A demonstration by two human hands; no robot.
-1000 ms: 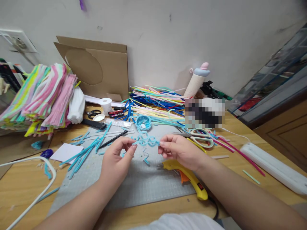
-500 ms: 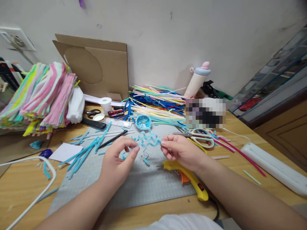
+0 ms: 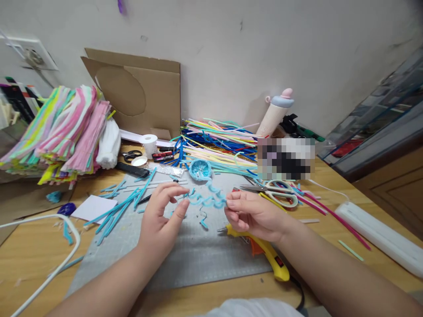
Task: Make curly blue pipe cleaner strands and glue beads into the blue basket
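Fig.: two bare hands over a grey cutting mat [image 3: 185,259], head view. Left hand [image 3: 161,220] and right hand [image 3: 256,213] hold one wavy light-blue pipe cleaner [image 3: 208,200] between them, above the mat. Left thumb & forefinger pinch its left end; other fingers loose. Right hand's fingers are closed on its right end. The wire runs in loops btw. the two pinches and touches nothing else.

Nearby: a yellow glue gun [image 3: 261,251] lies on the mat just under the right hand, nozzle toward centre. Scissors [image 3: 274,191] lie behind the right hand. A small blue woven disc [image 3: 200,169] sits at the mat's far edge, near the loops. Cut blue pieces [image 3: 122,204] are scattered left; a heap of coloured pipe cleaners [image 3: 218,145] lies by the wall.

Risks (judged): both grips are fingertip-only, so a hard pull or twist could slip one end free or flatten the curls. The right wrist hangs close to the gun; if it's hot, a dropped hand could meet the nozzle. Can't tell whether it's on.
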